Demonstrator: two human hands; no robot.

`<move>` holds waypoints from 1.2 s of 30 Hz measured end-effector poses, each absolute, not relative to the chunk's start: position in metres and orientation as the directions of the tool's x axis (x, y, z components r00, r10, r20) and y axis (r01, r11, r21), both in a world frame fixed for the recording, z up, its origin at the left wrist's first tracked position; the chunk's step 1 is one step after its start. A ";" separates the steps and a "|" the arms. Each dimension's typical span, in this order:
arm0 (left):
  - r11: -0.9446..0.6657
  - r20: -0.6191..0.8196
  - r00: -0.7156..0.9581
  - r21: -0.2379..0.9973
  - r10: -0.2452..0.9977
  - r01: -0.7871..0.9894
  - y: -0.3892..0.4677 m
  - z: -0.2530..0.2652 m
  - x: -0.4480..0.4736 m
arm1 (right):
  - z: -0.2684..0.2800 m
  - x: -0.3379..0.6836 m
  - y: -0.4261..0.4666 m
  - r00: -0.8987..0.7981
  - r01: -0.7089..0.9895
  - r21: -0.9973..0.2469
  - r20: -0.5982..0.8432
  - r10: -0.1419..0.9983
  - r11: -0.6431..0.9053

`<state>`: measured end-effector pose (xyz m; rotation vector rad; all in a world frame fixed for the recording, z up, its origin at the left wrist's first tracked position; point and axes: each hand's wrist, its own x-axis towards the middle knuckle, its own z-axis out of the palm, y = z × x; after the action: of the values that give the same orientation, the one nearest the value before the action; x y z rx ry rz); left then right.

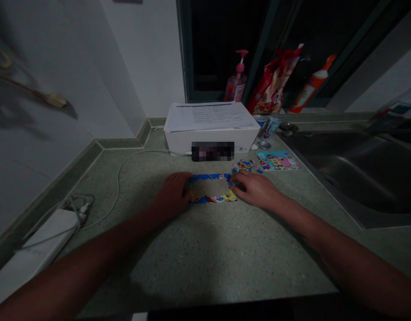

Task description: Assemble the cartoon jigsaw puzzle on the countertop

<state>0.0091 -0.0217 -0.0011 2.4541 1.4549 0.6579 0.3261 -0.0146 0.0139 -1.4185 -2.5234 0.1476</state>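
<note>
1. while the puzzle border lies on the tabletop, the left hand is at its left edge.
2. the right hand is at its right.
3. i cannot tell whether either grip is closed.

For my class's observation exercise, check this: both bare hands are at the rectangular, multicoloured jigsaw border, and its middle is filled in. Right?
The middle is wrong: in the head view, the rectangular, multicoloured jigsaw border is open inside, with speckled green countertop showing through. The left hand and right hand are at it, as stated.
</note>
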 end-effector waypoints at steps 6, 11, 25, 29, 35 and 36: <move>-0.477 0.268 0.396 0.424 0.878 0.770 -0.023 -0.001 0.009 | 0.015 0.326 -0.015 -0.500 0.820 -0.224 0.167 0.850 0.527; -0.482 0.281 0.395 0.426 0.875 0.766 -0.023 -0.002 0.008 | 0.016 0.326 -0.018 -0.511 0.809 -0.247 0.153 0.846 0.533; -0.509 0.313 0.406 0.423 0.858 0.750 -0.023 -0.003 0.008 | 0.006 0.322 -0.018 -0.519 0.738 -0.277 0.349 0.780 0.616; -0.526 0.321 0.421 0.420 0.848 0.739 -0.023 -0.003 0.009 | 0.001 0.321 -0.017 -0.480 0.763 -0.288 0.348 0.805 0.579; -0.519 0.314 0.416 0.440 0.854 0.733 -0.023 -0.003 0.008 | -0.001 0.320 -0.019 -0.471 0.760 -0.305 0.350 0.810 0.574; -0.515 0.316 0.410 0.441 0.856 0.735 -0.023 -0.003 0.008 | -0.001 0.320 -0.019 -0.474 0.758 -0.304 0.350 0.808 0.577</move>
<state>0.0084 -0.0233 -0.0031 2.4334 1.4005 0.7529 0.3204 -0.0188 -0.0007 -1.2550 -2.3540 0.1468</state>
